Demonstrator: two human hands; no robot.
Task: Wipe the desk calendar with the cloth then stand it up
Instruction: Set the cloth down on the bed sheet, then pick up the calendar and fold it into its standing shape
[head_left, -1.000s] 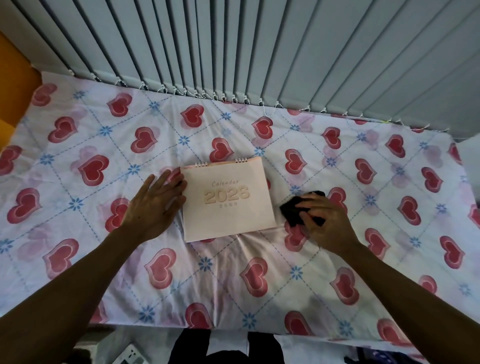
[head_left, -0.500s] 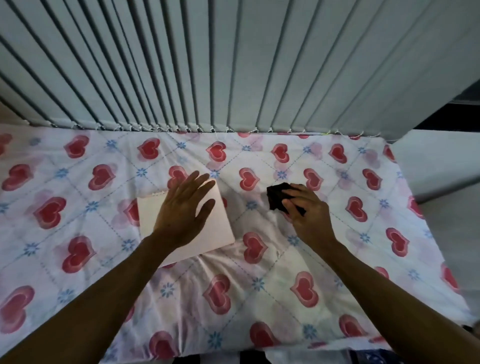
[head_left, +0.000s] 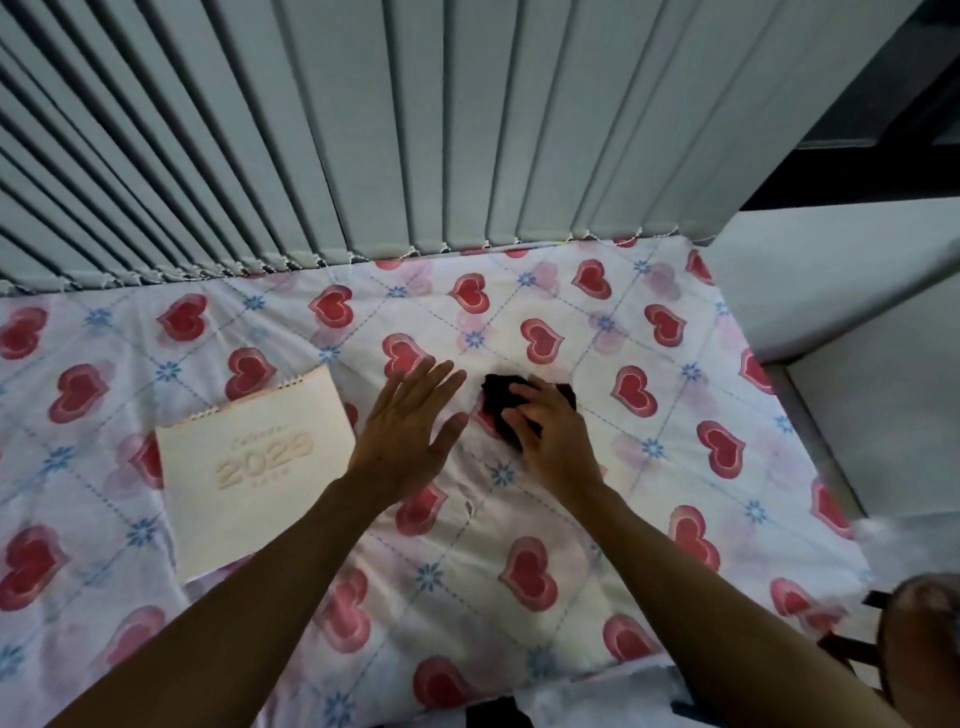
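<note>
Both hands sit mid-bed: left hand (head_left: 410, 436) spread, grasping nothing; right hand (head_left: 550, 441) pinching the dark cloth (head_left: 501, 402). Desk calendar (head_left: 254, 467) lies flat toward the sheet's (head_left: 675, 364) left edge, unheld; wiping could skid it.

Left hand (head_left: 410, 426) flat, fingers spread; right hand (head_left: 550, 441) seemingly curled, gripping.
</note>
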